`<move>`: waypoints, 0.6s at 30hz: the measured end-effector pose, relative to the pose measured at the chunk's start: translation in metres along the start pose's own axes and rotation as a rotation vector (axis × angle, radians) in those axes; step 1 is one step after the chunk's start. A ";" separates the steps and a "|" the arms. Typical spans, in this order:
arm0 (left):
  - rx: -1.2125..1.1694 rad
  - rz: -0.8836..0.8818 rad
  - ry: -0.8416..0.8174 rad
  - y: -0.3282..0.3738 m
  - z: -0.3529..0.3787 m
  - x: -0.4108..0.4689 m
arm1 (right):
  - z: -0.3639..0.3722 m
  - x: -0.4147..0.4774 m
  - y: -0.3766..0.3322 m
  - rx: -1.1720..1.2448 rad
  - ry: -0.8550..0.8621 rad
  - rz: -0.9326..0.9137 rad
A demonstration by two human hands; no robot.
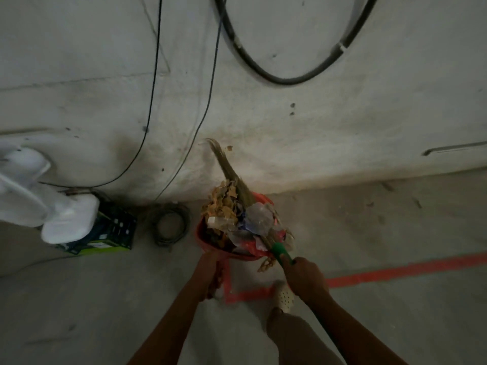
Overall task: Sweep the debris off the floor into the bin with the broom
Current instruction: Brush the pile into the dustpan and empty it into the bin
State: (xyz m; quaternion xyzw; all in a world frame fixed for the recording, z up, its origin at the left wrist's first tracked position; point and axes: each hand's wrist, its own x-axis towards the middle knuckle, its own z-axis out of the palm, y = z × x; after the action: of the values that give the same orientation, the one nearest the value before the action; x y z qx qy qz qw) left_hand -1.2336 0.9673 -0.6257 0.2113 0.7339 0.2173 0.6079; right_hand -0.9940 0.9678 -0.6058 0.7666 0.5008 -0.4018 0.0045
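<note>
A red container (208, 242), a dustpan or small bin, is heaped with debris (237, 214): dry brown leaves, clear plastic and paper scraps. My left hand (210, 270) grips its near edge or handle. My right hand (303, 275) grips the green handle (280, 252) of the broom. The straw bristles (229, 169) lie across the heap and point up toward the wall. A few brown scraps (266, 264) hang at the container's near rim.
A concrete wall (290, 127) stands just behind, with thin cables (152, 101) and a thick black hose (263, 72) on it. To the left lie white containers (68, 222), a green box (113, 233) and a coiled cable (170, 225). Red tape (395, 272) marks the floor. My shoe (286, 299) is below.
</note>
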 end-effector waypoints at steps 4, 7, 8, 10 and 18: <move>-0.082 -0.067 0.072 0.023 0.020 0.031 | -0.021 0.052 -0.012 -0.034 -0.040 -0.015; -0.122 -0.099 0.069 0.039 0.040 0.058 | -0.038 0.086 -0.017 -0.085 -0.042 -0.023; -0.132 -0.100 0.061 0.044 0.047 0.067 | -0.042 0.098 -0.018 -0.107 -0.036 -0.027; -0.166 -0.116 0.031 0.053 0.060 0.086 | -0.049 0.122 -0.019 -0.152 -0.021 -0.029; -0.218 -0.269 0.005 0.044 0.078 0.185 | -0.024 0.216 -0.025 -0.299 0.001 -0.027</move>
State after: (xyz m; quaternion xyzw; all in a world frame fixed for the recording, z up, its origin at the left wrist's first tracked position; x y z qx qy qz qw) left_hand -1.1870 1.1142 -0.7616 0.0433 0.7290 0.2129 0.6492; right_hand -0.9600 1.1552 -0.7137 0.7509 0.5653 -0.3221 0.1131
